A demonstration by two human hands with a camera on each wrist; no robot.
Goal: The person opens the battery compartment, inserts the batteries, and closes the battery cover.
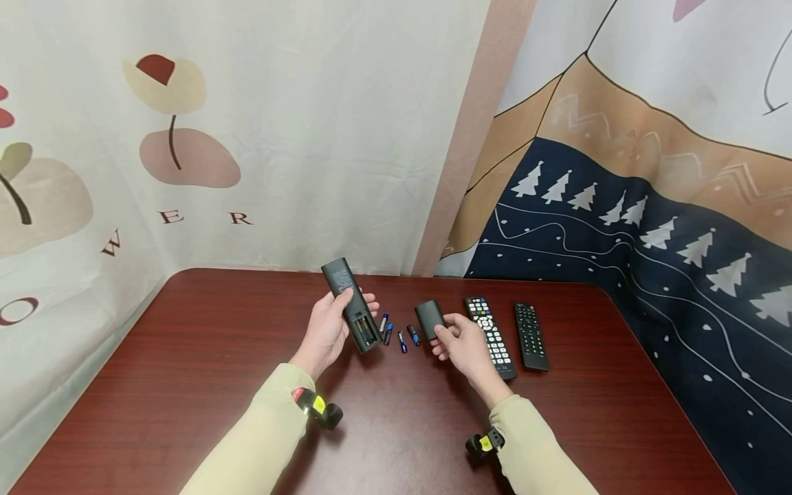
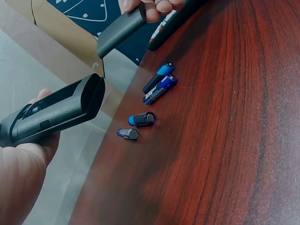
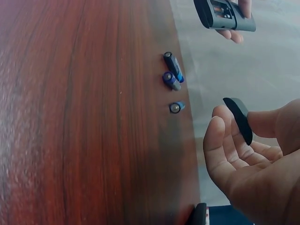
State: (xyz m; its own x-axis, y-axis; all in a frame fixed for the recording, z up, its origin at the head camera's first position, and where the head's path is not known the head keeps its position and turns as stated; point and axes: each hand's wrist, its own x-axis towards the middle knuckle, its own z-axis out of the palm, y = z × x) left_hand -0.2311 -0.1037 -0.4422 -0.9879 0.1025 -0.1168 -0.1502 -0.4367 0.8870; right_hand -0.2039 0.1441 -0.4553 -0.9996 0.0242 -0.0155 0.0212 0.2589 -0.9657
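Observation:
A black remote control (image 1: 345,292) is held above the table in my left hand (image 1: 328,330), its back facing up and the battery compartment (image 2: 56,103) uncovered. A metal spring shows inside that compartment in the left wrist view. My right hand (image 1: 460,342) pinches the dark battery cover (image 1: 430,318) between thumb and fingers, a short way to the right of the remote. On the table between the two hands lie several blue AA-size batteries (image 1: 413,335), some side by side in the left wrist view (image 2: 161,89).
To the right, a large remote with white buttons (image 1: 498,344) lies partly behind my right wrist. Beside it is a slimmer black remote (image 1: 531,337). The brown table (image 1: 383,426) meets a printed curtain (image 1: 309,137) at its far edge, and a dark blue printed cloth (image 1: 619,234) hangs at the right.

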